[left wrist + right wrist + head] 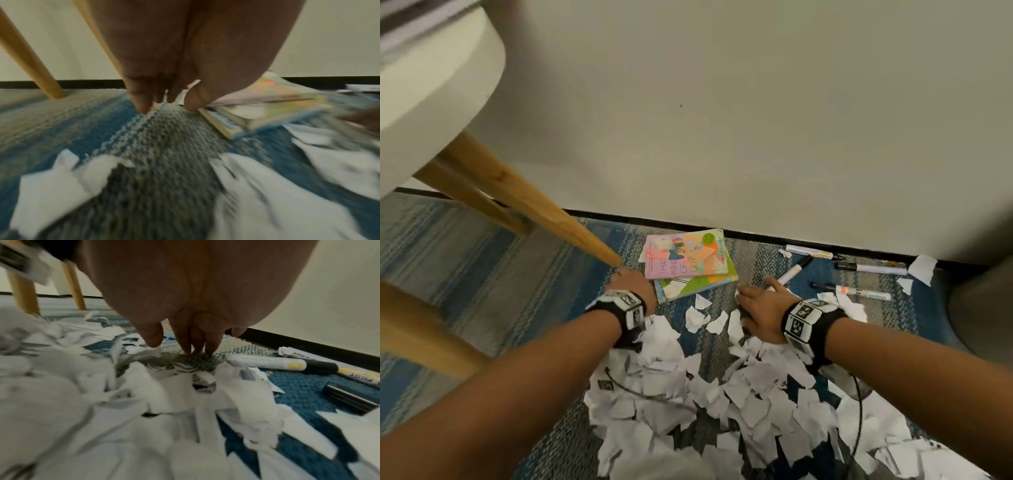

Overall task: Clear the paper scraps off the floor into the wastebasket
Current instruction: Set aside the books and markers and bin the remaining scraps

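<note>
A big heap of torn white paper scraps (722,394) lies on the blue and grey carpet between my forearms. My left hand (631,284) is at the heap's far left, beside the books, its straight fingers pointing down and the fingertips (141,107) touching bare carpet. In the left wrist view my left hand (166,105) holds nothing that I can make out, with scraps (267,186) lying nearer the camera. My right hand (760,308) lies flat at the heap's far right. Its fingertips (197,350) press the carpet just past the scraps (102,402).
Two colourful books (688,263) lie stacked near the wall, between my hands. Several markers (859,291) are strewn to the right, one marker (267,363) right by my right fingers. A wooden leg (544,212) slants down at left. A grey rounded object (983,301) stands far right.
</note>
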`<state>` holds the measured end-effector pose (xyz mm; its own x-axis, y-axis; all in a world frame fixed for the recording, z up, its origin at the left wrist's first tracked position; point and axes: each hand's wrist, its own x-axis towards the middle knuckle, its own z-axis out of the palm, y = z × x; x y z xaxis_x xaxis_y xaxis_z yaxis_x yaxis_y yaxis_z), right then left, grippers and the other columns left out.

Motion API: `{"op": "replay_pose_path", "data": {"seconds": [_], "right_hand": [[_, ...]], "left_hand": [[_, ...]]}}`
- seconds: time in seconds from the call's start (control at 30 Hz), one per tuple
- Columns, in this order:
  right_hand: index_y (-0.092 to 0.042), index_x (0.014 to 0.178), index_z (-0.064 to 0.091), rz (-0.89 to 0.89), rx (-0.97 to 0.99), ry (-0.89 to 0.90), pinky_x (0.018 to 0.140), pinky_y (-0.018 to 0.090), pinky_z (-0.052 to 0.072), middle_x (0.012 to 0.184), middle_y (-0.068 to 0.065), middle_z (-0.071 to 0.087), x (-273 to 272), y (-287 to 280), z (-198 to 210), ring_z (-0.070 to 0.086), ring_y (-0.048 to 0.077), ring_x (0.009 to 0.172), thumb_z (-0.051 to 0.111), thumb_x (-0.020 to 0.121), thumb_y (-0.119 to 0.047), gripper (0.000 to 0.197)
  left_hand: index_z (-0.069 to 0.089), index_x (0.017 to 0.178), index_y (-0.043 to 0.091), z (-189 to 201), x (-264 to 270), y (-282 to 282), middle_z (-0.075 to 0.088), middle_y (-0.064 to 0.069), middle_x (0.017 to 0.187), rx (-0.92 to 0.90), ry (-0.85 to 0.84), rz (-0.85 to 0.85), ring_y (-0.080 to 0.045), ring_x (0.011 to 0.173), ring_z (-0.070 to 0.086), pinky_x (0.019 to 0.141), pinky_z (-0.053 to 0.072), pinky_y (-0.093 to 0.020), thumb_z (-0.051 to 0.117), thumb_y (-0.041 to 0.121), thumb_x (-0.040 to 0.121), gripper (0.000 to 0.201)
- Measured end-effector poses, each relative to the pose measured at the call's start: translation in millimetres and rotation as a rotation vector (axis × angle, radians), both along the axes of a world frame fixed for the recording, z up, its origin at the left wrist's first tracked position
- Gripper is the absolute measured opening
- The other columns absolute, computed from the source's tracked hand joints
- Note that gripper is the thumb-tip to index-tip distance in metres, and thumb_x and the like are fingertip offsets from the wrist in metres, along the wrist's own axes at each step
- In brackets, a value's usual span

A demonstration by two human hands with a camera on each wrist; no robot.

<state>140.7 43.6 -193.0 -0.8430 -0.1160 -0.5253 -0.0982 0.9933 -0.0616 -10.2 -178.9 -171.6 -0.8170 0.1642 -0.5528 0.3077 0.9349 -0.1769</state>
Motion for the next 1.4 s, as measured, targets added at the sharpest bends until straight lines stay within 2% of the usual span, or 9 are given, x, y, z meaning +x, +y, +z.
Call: {"op": "replay_pose_path", "data": {"seconds": [0.13,0.37,0.5,0.6,0.73,0.87,1.0,1.13,1.4], "right_hand": [[-0.023,0.129,0.054,-0.02,-0.122,0.138,0.118,0.051,0.002,0.134,-0.002,0.053,14,1,4,0.045,0.019,0.131,0.038,0.095,-0.033,0.039],[-0.018,0.137,0.045,-0.205,-0.028,0.27,0.118,0.048,0.011,0.148,0.007,0.036,3,27,-2,0.035,0.026,0.136,0.045,0.088,-0.036,0.051],[-0.012,0.146,0.032,-0.467,0.034,0.225,0.117,0.049,0.016,0.155,0.012,0.024,-13,63,-7,0.027,0.029,0.142,0.045,0.091,-0.044,0.065],[-0.009,0.148,0.03,-0.392,0.092,0.244,0.118,0.05,0.013,0.156,0.014,0.022,-16,74,-14,0.026,0.03,0.142,0.041,0.093,-0.044,0.066],[-0.004,0.151,0.021,-0.319,0.105,0.229,0.119,0.048,0.009,0.159,0.014,0.015,-15,67,-17,0.02,0.027,0.146,0.039,0.095,-0.041,0.07],[-0.005,0.148,0.03,-0.303,-0.03,0.208,0.112,0.041,0.029,0.154,0.014,0.025,-17,64,-15,0.037,0.033,0.134,0.053,0.088,-0.035,0.071],[-0.009,0.133,0.051,-0.391,-0.058,0.141,0.104,0.042,0.041,0.142,0.017,0.04,-19,66,-9,0.044,0.037,0.126,0.062,0.082,-0.037,0.059],[-0.011,0.124,0.057,-0.421,-0.066,0.1,0.099,0.042,0.047,0.133,0.014,0.047,-21,67,-1,0.052,0.036,0.118,0.059,0.083,-0.037,0.049],[-0.002,0.117,0.061,-0.014,-0.093,0.063,0.083,0.041,0.056,0.12,0.014,0.052,4,-17,1,0.06,0.033,0.093,0.056,0.086,-0.019,0.035]], "left_hand": [[0.024,0.144,0.004,-9,-39,-5,0.026,-0.017,0.148,0.096,-0.009,-0.161,-0.036,0.127,0.043,0.1,0.044,-0.043,0.053,0.015,0.088,0.064],[-0.007,0.152,0.007,-9,-44,-1,-0.006,-0.011,0.16,-0.172,-0.043,-0.439,-0.033,0.146,0.008,0.117,0.02,-0.045,0.045,0.02,0.093,0.079],[0.026,0.148,0.007,-8,-24,-11,0.023,-0.013,0.155,-0.278,0.052,-0.486,-0.031,0.137,0.032,0.109,0.034,-0.044,0.038,0.023,0.094,0.058],[0.057,0.127,0.017,-5,2,-10,0.052,-0.006,0.135,-0.405,-0.006,-0.59,-0.025,0.123,0.049,0.1,0.043,-0.038,0.042,0.028,0.094,0.038],[0.062,0.118,0.019,2,30,-6,0.061,-0.004,0.121,-0.416,-0.193,-0.649,-0.025,0.115,0.056,0.091,0.044,-0.035,0.048,0.03,0.094,0.03],[0.059,0.112,0.021,18,43,19,0.056,-0.012,0.12,-0.343,-0.378,-0.646,-0.027,0.114,0.055,0.09,0.042,-0.031,0.042,0.028,0.097,0.023],[0.052,0.08,0.012,30,42,48,0.053,-0.004,0.079,-0.087,-0.257,-0.505,-0.02,0.067,0.05,0.064,0.043,-0.029,0.045,0.027,0.094,0.022],[0.056,0.108,0.012,26,31,51,0.058,-0.007,0.098,0.102,-0.081,-0.526,-0.027,0.089,0.058,0.071,0.046,-0.031,0.047,0.028,0.091,0.025],[0.037,0.134,0.013,-5,65,60,0.038,-0.01,0.128,0.147,-0.003,-0.585,-0.03,0.115,0.045,0.085,0.049,-0.043,0.062,0.026,0.082,0.059]]}}
